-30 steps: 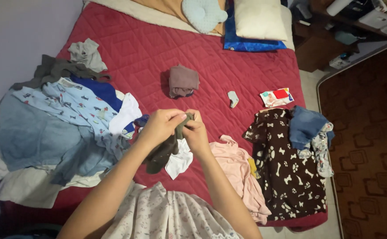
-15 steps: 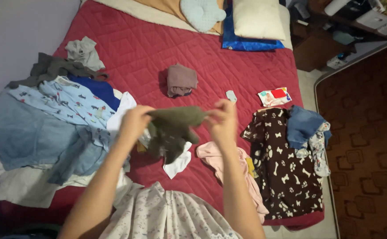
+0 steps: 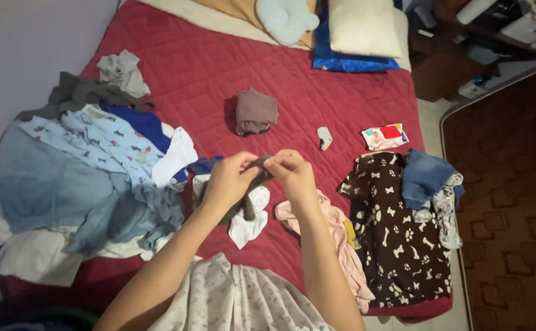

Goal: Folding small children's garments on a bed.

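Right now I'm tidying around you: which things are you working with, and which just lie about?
In hand:
left hand
right hand
grey-green garment

Lying about:
folded brown cloth
small sock
pink garment
bone-print blanket
laundry pile

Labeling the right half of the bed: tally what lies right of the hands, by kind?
Folded mauve-brown cloth bundle: 1
Small grey-blue sock: 1
White and red wipes packet: 1
Pink garment: 1
Dark brown fleece with white bone and paw print: 1
Blue denim garment: 1
Grey patterned garment: 1
Total: 7
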